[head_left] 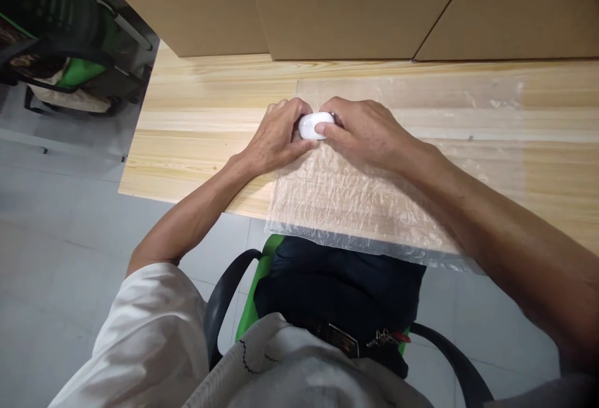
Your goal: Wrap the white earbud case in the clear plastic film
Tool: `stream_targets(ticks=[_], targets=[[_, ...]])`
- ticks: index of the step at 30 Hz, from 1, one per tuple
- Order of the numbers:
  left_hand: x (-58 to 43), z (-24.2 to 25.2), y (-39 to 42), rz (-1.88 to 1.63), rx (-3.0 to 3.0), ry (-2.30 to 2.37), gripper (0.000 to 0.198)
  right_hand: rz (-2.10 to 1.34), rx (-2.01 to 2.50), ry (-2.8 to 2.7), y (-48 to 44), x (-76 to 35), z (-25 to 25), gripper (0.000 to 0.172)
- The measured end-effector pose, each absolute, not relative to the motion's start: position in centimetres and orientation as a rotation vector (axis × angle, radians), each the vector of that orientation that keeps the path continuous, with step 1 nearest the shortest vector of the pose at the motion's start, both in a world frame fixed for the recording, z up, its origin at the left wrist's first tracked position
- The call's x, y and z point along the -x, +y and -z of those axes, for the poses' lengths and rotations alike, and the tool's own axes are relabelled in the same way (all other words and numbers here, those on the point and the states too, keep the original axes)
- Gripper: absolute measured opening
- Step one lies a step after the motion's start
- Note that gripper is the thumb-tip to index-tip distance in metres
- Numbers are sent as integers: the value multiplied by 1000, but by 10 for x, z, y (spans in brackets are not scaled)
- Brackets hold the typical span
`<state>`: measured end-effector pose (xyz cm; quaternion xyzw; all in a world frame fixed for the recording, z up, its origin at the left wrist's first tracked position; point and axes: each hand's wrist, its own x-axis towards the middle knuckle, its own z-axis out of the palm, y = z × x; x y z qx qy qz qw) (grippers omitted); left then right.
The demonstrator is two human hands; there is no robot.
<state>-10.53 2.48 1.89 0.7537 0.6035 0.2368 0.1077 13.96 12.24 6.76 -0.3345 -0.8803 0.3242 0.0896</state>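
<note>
Between my two hands is a small, glossy white rounded case (309,126), much like an earbud case. My left hand (281,130) grips its left end, thumb along the near side. My right hand (358,127) closes on the right end, with the thumb across its front. Under the case and my right forearm spreads a crinkled clear plastic sheet (346,199), flat on the wooden table (196,140). Its near edge hangs over the table's front edge.
Large cardboard boxes (346,9) stand along the table's back. I sit close on a green chair (248,308) with black armrests (229,296). Another black and green chair (84,71) is on the floor beyond the table's left end.
</note>
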Motion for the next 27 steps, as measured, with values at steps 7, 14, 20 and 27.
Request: stream_targets(ticks=[7, 14, 20, 27], targets=[[109, -16, 26, -734, -2290, 1727, 55, -946, 943, -2617, 122, -145, -65, 37], [104, -28, 23, -758, -2285, 1699, 70, -936, 952, -2570, 121, -148, -64, 42], [112, -21, 26, -778, -2297, 1714, 65, -895, 1025, -2547, 119, -158, -63, 38], [116, -11, 29, -778, -2379, 1764, 50, -907, 1171, -2442, 123, -196, -65, 30]])
